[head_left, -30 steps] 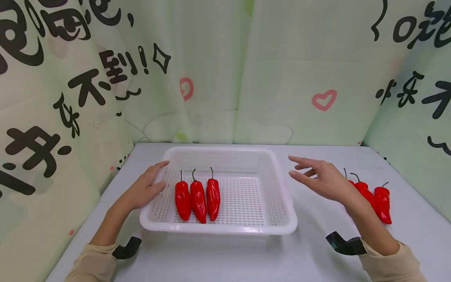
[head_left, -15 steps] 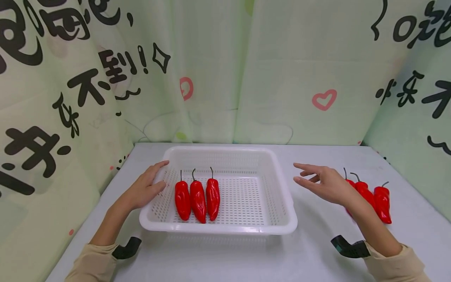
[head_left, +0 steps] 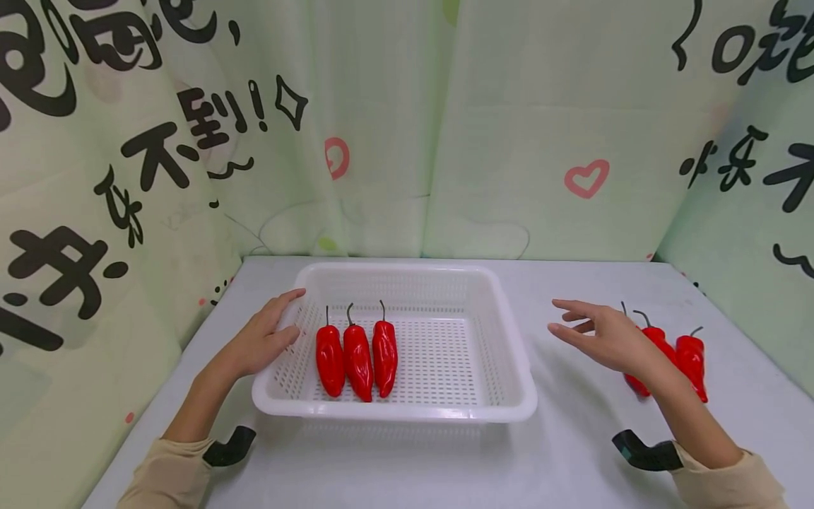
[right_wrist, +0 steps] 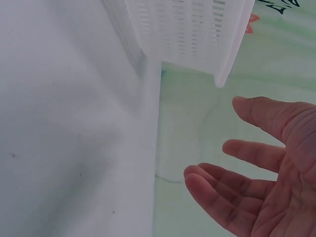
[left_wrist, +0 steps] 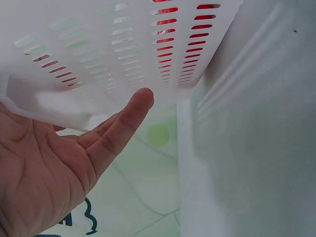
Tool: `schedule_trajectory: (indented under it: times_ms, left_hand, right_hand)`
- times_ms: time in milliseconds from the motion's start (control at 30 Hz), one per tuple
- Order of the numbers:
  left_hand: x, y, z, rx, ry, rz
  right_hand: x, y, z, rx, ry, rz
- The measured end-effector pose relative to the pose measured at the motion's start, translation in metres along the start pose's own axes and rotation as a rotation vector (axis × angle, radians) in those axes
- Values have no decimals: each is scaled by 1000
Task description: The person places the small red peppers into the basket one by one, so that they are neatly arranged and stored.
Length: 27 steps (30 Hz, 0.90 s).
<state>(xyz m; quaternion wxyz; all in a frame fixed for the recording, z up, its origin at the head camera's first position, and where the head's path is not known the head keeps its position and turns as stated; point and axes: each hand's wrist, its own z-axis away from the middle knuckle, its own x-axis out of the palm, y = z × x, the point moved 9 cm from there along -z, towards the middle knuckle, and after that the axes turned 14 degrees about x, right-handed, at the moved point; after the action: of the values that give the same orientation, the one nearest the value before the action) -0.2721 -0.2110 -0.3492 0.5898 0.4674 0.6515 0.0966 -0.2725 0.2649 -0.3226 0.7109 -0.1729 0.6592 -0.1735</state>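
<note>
At the left side of a white plastic basket (head_left: 445,412), my left hand (head_left: 254,343) holds the rim. Its thumb lies over the edge, while other fingers (left_wrist: 118,131) run along the outer wall in the left wrist view. Three glossy red chili peppers (head_left: 357,362) with dark stems lie side by side in the basket's left half. My right hand (head_left: 604,336) hovers right of the basket, holding nothing, its fingers apart and slightly bent. Close behind it and its forearm lie more red peppers (head_left: 692,362) on the table, partly hidden by that arm.
The white table (head_left: 407,466) carries the basket and the pepper group. A pale green curtain (head_left: 509,127) with black lettering and hearts hangs behind and on both sides. A black strap device (head_left: 647,452) sits at my right cuff, another black device (head_left: 230,447) at my left.
My right hand has shifted rightward and slightly toward me, away from the basket and nearer the peppers on the table. The left hand, basket and peppers inside have stayed put.
</note>
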Motion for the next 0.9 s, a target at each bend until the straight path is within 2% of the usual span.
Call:
schedule_trajectory:
  times_ms: [167, 567, 900]
  left_hand:
    - [0, 0, 0, 2, 4, -5]
    - [-1, 0, 0, 3, 1, -5]
    - [-1, 1, 0, 0, -3, -9]
  right_hand:
    - [-2, 8, -1, 8, 25, 31]
    - [-2, 32, 0, 87, 8, 49]
    - [-4, 51, 3, 109, 30, 85]
